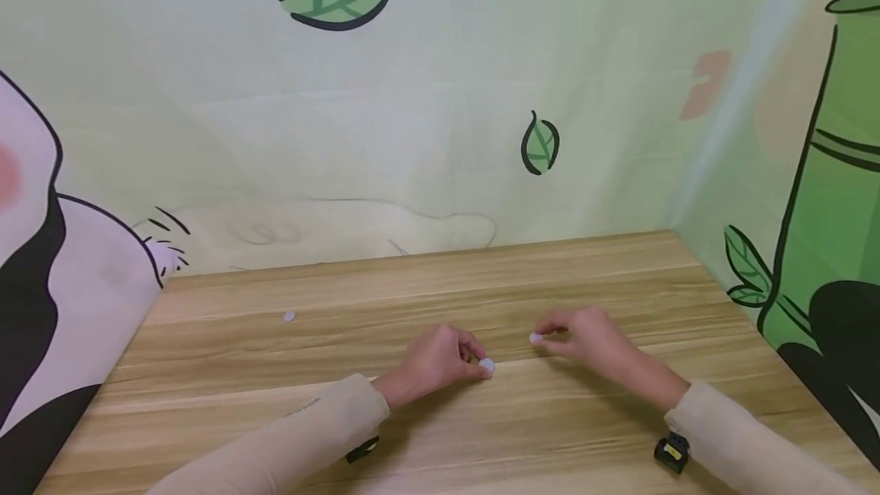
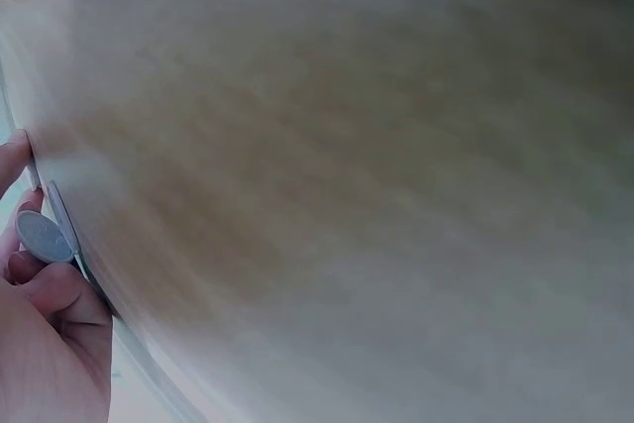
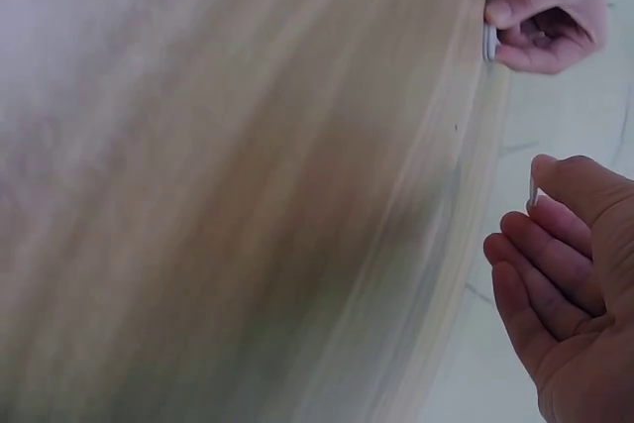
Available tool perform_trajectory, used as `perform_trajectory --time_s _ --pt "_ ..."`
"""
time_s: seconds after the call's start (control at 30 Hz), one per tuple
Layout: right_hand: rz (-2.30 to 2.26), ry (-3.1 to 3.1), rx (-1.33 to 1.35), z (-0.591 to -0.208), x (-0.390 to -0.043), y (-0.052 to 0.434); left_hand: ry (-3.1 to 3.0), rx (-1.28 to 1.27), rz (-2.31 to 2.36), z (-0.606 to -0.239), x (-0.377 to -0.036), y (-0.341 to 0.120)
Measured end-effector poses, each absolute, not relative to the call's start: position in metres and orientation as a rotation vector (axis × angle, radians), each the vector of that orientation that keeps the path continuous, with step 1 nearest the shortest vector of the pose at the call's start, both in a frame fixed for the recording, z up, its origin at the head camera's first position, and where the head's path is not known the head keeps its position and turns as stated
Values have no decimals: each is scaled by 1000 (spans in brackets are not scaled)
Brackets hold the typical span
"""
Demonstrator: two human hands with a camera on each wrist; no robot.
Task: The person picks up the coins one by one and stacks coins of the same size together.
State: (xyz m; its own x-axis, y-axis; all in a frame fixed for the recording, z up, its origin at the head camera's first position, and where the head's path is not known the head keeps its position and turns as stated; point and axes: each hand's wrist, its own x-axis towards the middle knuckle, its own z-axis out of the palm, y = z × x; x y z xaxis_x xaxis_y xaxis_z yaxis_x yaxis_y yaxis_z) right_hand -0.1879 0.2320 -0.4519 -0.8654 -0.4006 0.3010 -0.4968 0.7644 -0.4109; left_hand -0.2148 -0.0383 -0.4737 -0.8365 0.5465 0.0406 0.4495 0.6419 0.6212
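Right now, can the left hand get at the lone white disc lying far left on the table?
Probably yes. The lone disc lies on bare table with nothing between it and the left hand. But that hand already pinches another disc, so its fingers are occupied.
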Motion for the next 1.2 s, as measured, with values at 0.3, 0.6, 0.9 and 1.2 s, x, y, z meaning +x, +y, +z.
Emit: perform_trajectory --time_s 0.3,0.6,0.9,1.2 --pt "577 -2800 841 -462 -181 220 2704 825 945 -473 -215 -38" --pt "587 -2800 896 -465 -181 210 2694 812 952 -473 -214 -38" --pt "756 -2900 1068 -461 -187 225 2696 820 924 -472 -214 -37" --pt "767 -2855 1092 -465 -191 224 2679 797 935 -469 -213 -38"
